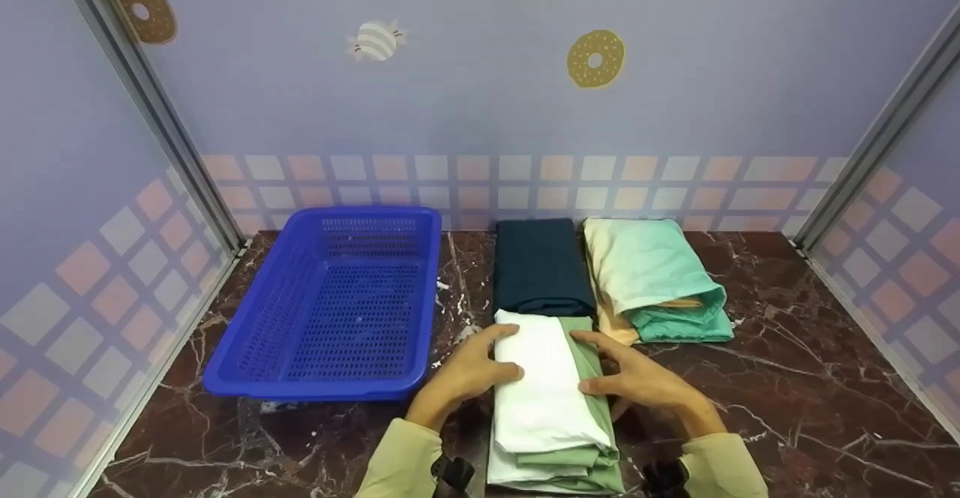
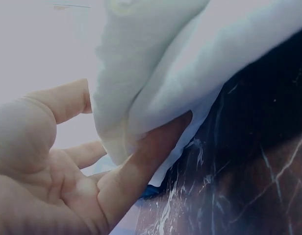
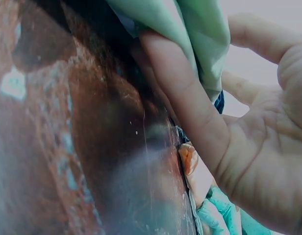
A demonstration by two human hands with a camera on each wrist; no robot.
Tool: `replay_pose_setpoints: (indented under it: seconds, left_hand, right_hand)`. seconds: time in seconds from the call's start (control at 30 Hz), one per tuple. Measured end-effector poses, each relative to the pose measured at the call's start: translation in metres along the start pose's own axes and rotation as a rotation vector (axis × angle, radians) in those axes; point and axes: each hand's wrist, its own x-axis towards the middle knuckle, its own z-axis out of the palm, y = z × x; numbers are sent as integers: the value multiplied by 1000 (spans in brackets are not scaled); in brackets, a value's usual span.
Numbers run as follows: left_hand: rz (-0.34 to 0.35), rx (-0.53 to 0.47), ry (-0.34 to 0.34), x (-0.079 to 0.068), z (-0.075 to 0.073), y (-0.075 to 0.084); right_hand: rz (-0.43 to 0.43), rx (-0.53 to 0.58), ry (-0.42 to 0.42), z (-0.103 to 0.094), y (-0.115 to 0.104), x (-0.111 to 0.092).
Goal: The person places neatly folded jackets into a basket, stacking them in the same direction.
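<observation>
Left hand (image 1: 466,367) and right hand (image 1: 641,379) pinch opposite edges of a soft, rectangular folded white-and-green cloth (image 1: 541,389); it lies on veined, dark-red marble-look tabletop (image 1: 795,385), right of a perforated blue plastic basket (image 1: 315,390).

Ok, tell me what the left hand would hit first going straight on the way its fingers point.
The left hand would meet the folded white-and-green fabric at once, since it is touching it; beyond that, possibly the right hand, though depth is hard to judge.
</observation>
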Motion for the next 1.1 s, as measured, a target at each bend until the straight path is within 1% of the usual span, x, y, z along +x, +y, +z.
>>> replay_pose_setpoints:
  seconds: [0.1, 0.33, 0.43, 0.63, 0.73, 0.8, 0.87, 1.1]
  left_hand:
    - [1, 8, -3, 0, -1, 0]
    - [10, 113, 53, 1, -7, 5]
    - [15, 124, 66, 0, -8, 8]
    - [32, 130, 85, -3, -9, 15]
    - [37, 127, 99, -5, -10, 19]
    - [43, 130, 108, -6, -10, 23]
    - [55, 122, 114, -7, -12, 26]
    - [141, 57, 143, -12, -19, 35]
  right_hand:
    - [-11, 0, -5, 1, 0, 1]
    - [-44, 38, -25, 4, -4, 3]
    - [-60, 41, -21, 4, -7, 2]
    - [-89, 11, 3, 1, -14, -3]
    - [-118, -10, 28, 0, -18, -5]
    - [-138, -44, 58, -1, -21, -6]
    - [-151, -51, 90, -1, -24, -8]
    - [-194, 54, 161, 4, -31, -9]
